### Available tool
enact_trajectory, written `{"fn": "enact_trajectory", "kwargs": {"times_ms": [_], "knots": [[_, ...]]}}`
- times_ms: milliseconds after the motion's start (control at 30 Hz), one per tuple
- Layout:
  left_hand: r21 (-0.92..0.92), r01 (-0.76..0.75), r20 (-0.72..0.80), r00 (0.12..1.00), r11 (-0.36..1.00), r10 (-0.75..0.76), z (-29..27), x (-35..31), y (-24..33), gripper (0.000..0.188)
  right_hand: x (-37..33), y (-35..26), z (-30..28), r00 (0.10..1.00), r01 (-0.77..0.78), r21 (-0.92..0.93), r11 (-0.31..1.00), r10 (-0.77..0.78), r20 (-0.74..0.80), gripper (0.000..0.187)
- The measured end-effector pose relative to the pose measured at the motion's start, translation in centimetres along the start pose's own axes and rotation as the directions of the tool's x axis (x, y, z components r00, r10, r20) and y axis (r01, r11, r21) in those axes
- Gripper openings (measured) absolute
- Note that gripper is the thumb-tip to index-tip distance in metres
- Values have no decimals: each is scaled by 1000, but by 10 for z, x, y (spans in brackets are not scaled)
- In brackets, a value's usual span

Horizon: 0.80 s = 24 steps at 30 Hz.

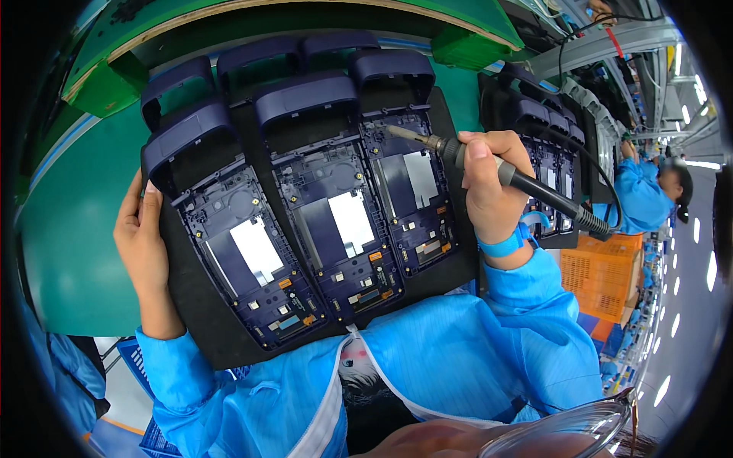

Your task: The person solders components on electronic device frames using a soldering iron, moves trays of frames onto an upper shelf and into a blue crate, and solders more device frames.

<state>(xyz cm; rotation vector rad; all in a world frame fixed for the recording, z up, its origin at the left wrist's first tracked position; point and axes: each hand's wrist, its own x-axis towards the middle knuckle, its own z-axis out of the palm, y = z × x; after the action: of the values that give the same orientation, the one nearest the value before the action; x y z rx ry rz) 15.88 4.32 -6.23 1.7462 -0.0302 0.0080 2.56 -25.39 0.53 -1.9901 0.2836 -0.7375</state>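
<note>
My right hand (495, 179) grips a soldering iron (534, 192) with a black handle. Its metal tip points left, over the upper part of the rightmost dark blue plastic housing (391, 179); whether it touches cannot be told. Two similar housings, a middle one (305, 210) and a left one (221, 202), lie alongside, each with a silver plate and small electronic parts. All three rest on a black pad (206, 336). At the pad's left edge, my left hand (143, 244) has its thumb on top and its fingers curled against the side, next to the left housing.
Several dark blue frames (259, 57) stand behind the housings on the green table (69, 237). A green wooden shelf (473, 38) crosses the back. More housings (546, 156) lie to the right, near an orange crate (603, 278). A person in blue (641, 191) sits farther right.
</note>
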Motion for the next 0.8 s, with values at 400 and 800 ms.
{"fn": "enact_trajectory", "kwargs": {"times_ms": [400, 800], "knots": [[19, -27, 46, 999, 999, 26, -7, 3, -8, 35, 0, 0, 1, 999, 26, -86, 996, -23, 30, 13], [-3, 0, 57, 998, 1000, 0, -7, 3, -9, 35, -1, 0, -1, 998, 33, -99, 995, -28, 57, 14]]}}
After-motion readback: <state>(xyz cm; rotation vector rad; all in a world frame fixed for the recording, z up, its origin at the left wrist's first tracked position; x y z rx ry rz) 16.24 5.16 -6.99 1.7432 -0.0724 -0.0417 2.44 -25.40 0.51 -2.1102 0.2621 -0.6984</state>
